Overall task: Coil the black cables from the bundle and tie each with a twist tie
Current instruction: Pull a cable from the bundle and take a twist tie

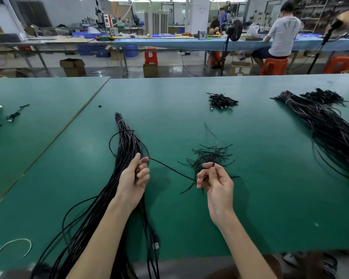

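Observation:
A long bundle of black cables (pixel 127 146) lies on the green table (pixel 189 109), bound near its far tip and fanning out toward me. My left hand (pixel 134 178) hovers over the bundle and grips one black cable (pixel 169 169), which loops up behind the hand and stretches right. My right hand (pixel 215 181) holds the other stretch of that cable and pinches a thin black twist tie (pixel 215 141) that sticks upward. A loose pile of black twist ties (pixel 209 158) sits just beyond my right hand.
A small heap of coiled, tied cables (pixel 222 100) lies at the far middle. A second big cable bundle (pixel 330 127) runs along the right side. Stray cables (pixel 14 114) sit far left, and a white tie (pixel 14 246) near the front left edge. People work at benches behind.

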